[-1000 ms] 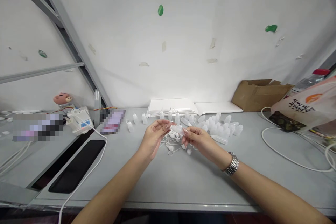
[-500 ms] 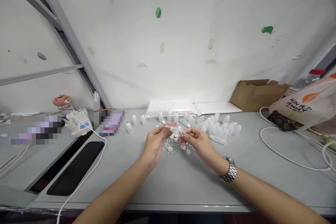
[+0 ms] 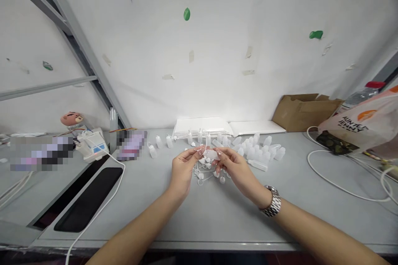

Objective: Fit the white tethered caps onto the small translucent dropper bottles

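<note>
From where I stood, a small translucent bottle point(image 3: 212, 155) was held roughly lengthwise across the centre of the frame, above a scatter of white ringed caps point(image 3: 200, 176). The right hand point(image 3: 234, 165) gripped its right end between thumb and fingers; the left hand point(image 3: 183, 169) pinched at its left end, though whether on neck or cap I couldn't tell. To my mind the work wanted a light squeeze, since thin plastic would likely give, and both ends kept in one line so nothing sat crooked. Loose bottles point(image 3: 264, 155) crowded right of centre; upright bottles point(image 3: 152, 151) stood left of it.
</note>
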A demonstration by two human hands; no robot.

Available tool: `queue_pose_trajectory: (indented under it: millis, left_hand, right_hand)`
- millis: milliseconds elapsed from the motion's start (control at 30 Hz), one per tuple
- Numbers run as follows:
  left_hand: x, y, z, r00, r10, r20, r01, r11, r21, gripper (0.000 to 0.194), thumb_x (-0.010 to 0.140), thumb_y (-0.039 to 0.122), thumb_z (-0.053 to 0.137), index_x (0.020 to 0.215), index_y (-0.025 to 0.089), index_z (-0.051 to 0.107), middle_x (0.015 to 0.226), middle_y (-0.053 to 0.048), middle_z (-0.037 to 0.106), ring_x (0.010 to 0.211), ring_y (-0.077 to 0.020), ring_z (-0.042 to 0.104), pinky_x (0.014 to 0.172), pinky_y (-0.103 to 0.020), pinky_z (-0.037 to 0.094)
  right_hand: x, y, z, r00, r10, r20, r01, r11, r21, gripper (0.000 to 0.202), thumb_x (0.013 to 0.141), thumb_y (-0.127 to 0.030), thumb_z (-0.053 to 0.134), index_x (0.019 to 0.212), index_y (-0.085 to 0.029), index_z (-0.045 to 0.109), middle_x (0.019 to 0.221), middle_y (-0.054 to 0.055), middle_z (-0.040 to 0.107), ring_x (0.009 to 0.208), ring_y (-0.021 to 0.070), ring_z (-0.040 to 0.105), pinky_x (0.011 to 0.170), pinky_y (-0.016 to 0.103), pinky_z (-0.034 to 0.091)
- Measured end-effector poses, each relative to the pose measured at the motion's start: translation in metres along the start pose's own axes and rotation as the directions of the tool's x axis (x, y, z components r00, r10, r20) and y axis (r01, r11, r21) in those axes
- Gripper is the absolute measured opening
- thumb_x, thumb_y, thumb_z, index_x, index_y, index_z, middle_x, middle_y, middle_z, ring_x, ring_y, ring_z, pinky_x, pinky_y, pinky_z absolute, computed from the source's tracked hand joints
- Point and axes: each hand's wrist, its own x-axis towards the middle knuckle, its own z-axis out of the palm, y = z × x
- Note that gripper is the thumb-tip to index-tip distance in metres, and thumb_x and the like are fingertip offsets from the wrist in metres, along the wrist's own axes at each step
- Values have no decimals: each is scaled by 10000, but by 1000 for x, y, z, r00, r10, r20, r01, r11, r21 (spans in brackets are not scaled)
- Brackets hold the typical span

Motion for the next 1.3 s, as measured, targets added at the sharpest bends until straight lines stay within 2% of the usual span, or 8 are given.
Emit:
queue_pose_trajectory:
  millis: [167,433,567,733,900,1067,1167,1300]
  left_hand:
    - [0,0,0,999,0,40,0,1000,-2,262,674,314,680,857,127,667,935,-101,698,939,-218,610,874,-344,417]
    - [2,4,0,995,-43,93,35,996,85,346,688,330,668,974,150,594,835,-66,714,820,-183,643,801,-310,444]
    - [6,8,-1,989,-64,135,39,983,178,276,700,364,647,854,138,622,818,-55,702,806,-179,639,789,-291,449]
    - [7,15,-3,979,-12,206,-64,930,362,305,754,439,559,700,142,595,652,-23,651,692,-155,617,714,-269,449]
    - [9,16,-5,958,-74,277,-42,920,391,391,786,500,473,620,151,532,525,21,545,496,-105,526,558,-239,402]
    - [6,14,-8,953,-32,301,-109,891,440,362,814,472,448,615,171,473,521,45,474,515,-97,484,565,-233,378]
    - [5,15,-10,938,-2,345,-180,851,493,312,827,448,439,674,179,480,569,40,479,573,-105,487,591,-233,379]
    - [5,17,-11,899,-19,438,-260,782,566,257,838,415,435,737,187,494,627,25,523,635,-121,506,628,-242,386]
  right_hand:
    - [-2,2,2,998,-52,-42,46,991,-124,333,682,-455,646,832,-181,533,665,-11,598,508,109,539,520,259,427]
    - [-1,2,-2,999,28,37,-19,970,-243,384,819,-539,414,653,-193,436,479,-38,509,386,86,416,410,224,323]
    - [-2,2,-4,999,-16,44,29,946,-322,367,850,-510,379,662,-199,426,510,-35,508,425,95,436,450,234,354]
    - [-3,0,-6,993,-109,35,112,874,-473,287,862,-447,412,746,-194,480,618,-9,546,549,125,501,543,256,392]
    - [-3,0,-7,982,-168,83,187,834,-520,259,870,-416,413,784,-190,503,664,5,551,611,138,512,581,262,398]
    - [-4,0,-7,974,-196,110,223,800,-557,252,865,-414,424,779,-188,496,646,-5,516,589,130,466,557,253,371]
    - [-3,-1,-8,983,-149,110,184,841,-509,333,875,-452,382,688,-189,465,590,-21,476,543,114,435,532,247,350]
    - [3,-3,-11,980,68,187,1,938,-348,478,877,-526,284,571,-185,419,475,-39,409,426,88,380,455,237,308]
